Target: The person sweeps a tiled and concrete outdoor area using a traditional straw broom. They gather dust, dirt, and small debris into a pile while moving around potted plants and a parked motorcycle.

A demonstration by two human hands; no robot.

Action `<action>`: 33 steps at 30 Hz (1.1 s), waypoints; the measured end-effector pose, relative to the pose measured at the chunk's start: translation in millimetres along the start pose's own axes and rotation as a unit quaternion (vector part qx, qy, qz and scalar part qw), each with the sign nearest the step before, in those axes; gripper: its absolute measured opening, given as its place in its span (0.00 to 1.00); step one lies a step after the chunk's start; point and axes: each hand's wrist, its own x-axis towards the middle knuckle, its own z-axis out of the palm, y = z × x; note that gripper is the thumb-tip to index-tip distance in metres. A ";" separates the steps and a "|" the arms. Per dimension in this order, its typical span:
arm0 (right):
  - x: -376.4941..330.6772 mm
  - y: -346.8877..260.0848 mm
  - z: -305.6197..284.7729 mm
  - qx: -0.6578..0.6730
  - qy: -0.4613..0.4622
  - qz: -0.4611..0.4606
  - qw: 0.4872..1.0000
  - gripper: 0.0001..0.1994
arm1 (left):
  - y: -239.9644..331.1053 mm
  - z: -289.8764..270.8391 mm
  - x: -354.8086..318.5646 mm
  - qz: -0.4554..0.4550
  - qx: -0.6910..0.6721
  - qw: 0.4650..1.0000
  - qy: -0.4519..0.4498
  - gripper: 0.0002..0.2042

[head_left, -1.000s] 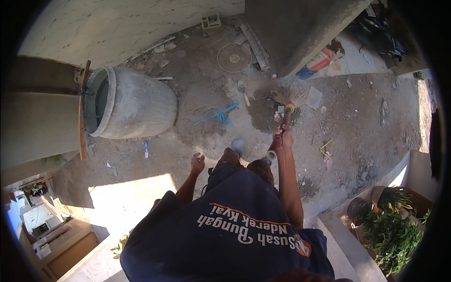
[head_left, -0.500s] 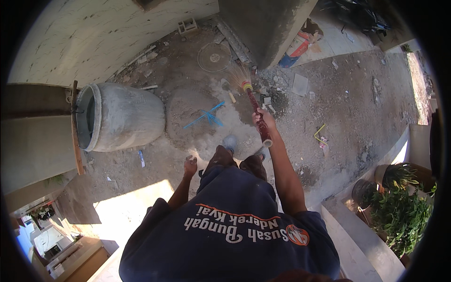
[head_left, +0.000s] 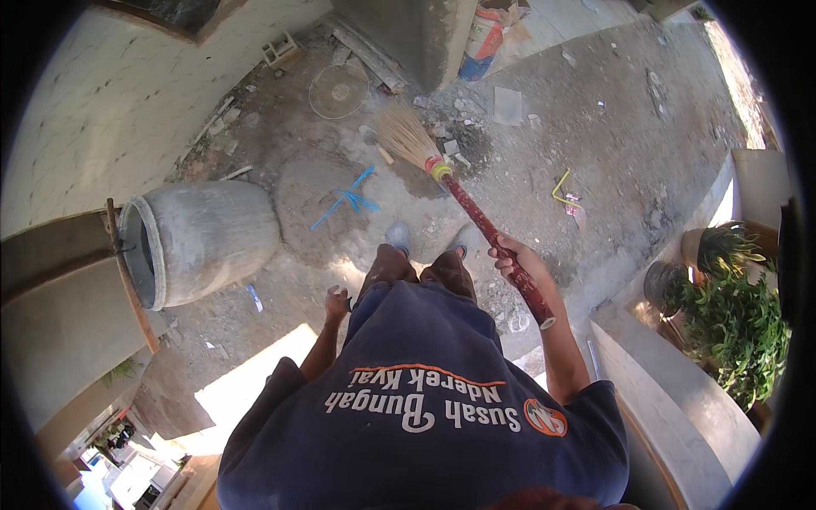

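Observation:
My right hand (head_left: 518,258) is wrapped round the dark red handle of a broom (head_left: 473,210), right of my body. Pale bristles fan out at the broom's far end, pointing away to the left, with red and yellow binding at their base. The worn handle's cut end sticks out behind my fist. By my left thigh hangs my left hand (head_left: 337,302), fingers loosely curled and a little apart, with nothing visible in it. Ahead of my feet, blue plastic strips (head_left: 350,200) lie on a patch of grey sandy material (head_left: 314,183). The bristles appear near a short wooden-handled tool (head_left: 385,155).
A large grey drum (head_left: 204,242) lies on its side at left beside a wooden plank (head_left: 130,276). Rubble and a flat tile (head_left: 507,106) lie ahead, near a wall corner and a paper sack (head_left: 483,42). Potted plants (head_left: 727,319) and a low ledge (head_left: 659,382) are at right.
My right hand has moved right and nearer my body, bringing the broom with it. Its bristles now point farther to the left. The view has shifted; my left hand still hangs low.

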 end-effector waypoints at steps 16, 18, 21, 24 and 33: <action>-113.0 53.3 -88.5 -0.173 0.306 -0.175 0.919 0.29 | 139.1 65.7 35.3 0.073 0.065 0.995 -0.031 0.22; -131.0 50.4 -91.2 -0.127 0.264 -0.144 0.945 0.30 | 140.9 78.9 33.7 0.064 0.072 0.994 -0.048 0.22; -124.9 39.2 -121.6 -0.089 0.218 -0.110 0.966 0.24 | 143.3 92.6 31.5 0.061 0.073 0.994 -0.055 0.23; -104.3 14.8 -166.9 -0.071 0.195 -0.102 0.973 0.24 | 161.6 92.3 29.6 0.131 0.126 0.982 -0.040 0.23; -111.0 8.7 -204.1 -0.297 0.322 -0.260 0.860 0.29 | 178.9 108.0 15.0 0.123 0.067 0.990 0.022 0.22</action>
